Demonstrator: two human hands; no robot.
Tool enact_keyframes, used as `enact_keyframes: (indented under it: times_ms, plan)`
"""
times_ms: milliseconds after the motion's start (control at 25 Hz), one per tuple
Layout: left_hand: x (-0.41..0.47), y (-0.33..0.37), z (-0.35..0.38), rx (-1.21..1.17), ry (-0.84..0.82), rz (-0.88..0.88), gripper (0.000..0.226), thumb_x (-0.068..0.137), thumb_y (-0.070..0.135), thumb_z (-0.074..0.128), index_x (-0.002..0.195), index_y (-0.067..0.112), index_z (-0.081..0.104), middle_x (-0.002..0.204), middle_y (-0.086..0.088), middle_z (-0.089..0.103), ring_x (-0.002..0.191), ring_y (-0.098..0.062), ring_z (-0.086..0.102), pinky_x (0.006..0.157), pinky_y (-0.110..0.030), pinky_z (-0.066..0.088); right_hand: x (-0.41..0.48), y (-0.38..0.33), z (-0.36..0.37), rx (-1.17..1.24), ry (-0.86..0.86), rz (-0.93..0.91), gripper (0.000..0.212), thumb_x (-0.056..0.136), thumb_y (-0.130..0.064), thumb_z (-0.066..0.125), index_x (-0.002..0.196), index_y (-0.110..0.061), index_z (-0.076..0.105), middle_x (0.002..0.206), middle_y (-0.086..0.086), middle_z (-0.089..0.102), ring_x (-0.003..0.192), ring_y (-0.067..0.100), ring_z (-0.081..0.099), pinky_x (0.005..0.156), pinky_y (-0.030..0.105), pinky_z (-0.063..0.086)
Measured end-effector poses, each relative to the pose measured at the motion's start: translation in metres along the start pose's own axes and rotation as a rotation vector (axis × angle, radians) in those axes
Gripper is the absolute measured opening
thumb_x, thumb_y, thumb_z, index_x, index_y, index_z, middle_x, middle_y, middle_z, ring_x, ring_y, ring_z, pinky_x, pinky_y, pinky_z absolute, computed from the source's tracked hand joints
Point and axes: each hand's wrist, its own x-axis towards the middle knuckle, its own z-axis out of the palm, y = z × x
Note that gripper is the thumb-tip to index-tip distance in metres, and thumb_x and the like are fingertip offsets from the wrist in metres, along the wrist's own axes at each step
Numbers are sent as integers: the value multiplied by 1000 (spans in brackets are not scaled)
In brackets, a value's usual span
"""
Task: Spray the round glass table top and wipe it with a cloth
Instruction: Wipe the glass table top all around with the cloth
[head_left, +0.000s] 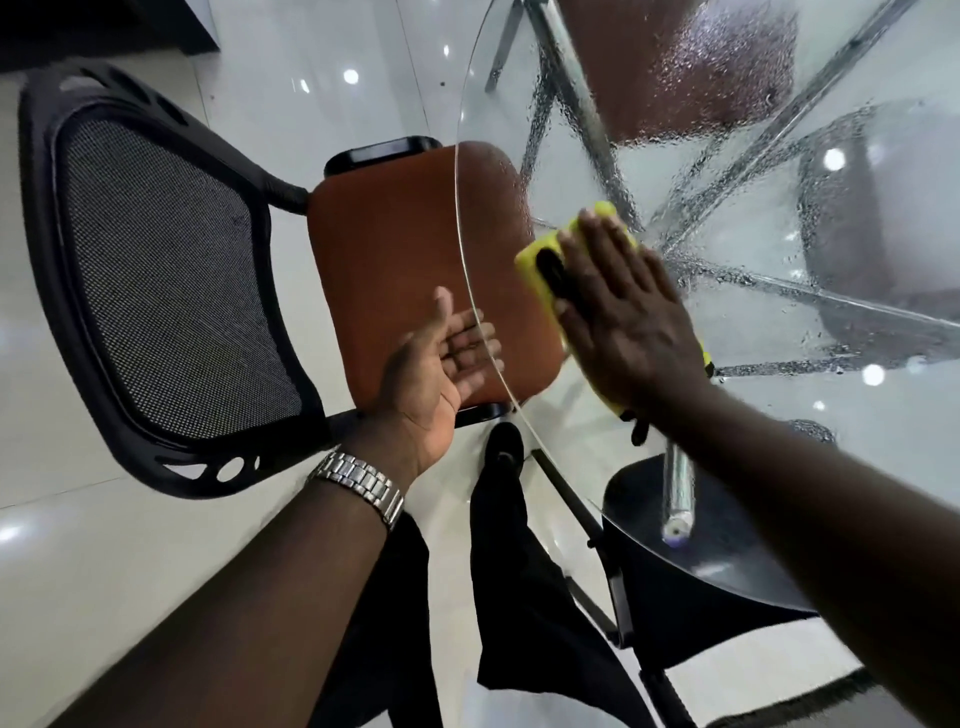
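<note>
Nearest me, the person's left forearm wears a silver metal link watch (363, 483). Its left hand (441, 358) is held palm up at the near left edge of the round clear glass worktop (779, 364). Its grip is spread and holds nothing, and the fingertips seem to reach just under the rim.

Just beyond, the right hand (623, 317) lies flat on the folded yellow cloth with black markings (530, 257). The fingers are straight and close together, pressing the cloth onto the glass a little in from that same edge. No spray bottle is in view.

Farther on, fine spray droplets (701, 78) bead the middle and far side of the glass, over the chrome table legs (587, 104). A chair with an orange seat (405, 249) and a black mesh back (156, 270) stands tucked in at the left edge.

I judge the spraying done and the wiping begun at the near left rim. The next move calls for flat, even pressure carried outward in overlapping passes toward the beaded far side.
</note>
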Motion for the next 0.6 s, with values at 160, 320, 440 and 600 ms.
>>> enact_keyframes:
  times_ms: [160, 320, 440, 600]
  plan:
    - [-2, -5, 7, 301, 78, 165, 42, 81, 4, 84, 120, 5, 67, 107, -9, 75, 92, -15, 72, 81, -25, 62, -30, -37, 12, 122, 15, 501, 68, 113, -51, 26, 172, -28, 0, 181, -2, -8, 166, 15, -8, 135, 46, 8]
    - [6, -6, 14, 500, 173, 283, 45, 68, -1, 92, 104, 11, 68, 93, -4, 75, 76, -8, 71, 78, -33, 64, -34, -17, 5, -27, -60, -76, 68, 114, -49, 35, 173, -22, 12, 181, 6, 5, 167, 22, 2, 135, 45, 11]
    - [16, -8, 12, 523, 203, 294, 44, 66, -4, 92, 94, 17, 66, 88, -4, 75, 78, -14, 72, 76, -38, 65, -1, 31, -1, -63, -27, -229, 64, 115, -50, 37, 171, -23, 24, 179, 5, 15, 166, 21, 13, 132, 48, 22]
    - [20, -1, 15, 526, 164, 241, 41, 69, -14, 86, 93, 9, 62, 82, -10, 70, 76, -22, 71, 70, -37, 64, -16, 15, 6, 159, 108, 657, 69, 112, -54, 30, 172, -26, 13, 181, -1, 2, 167, 16, 2, 133, 47, 17]
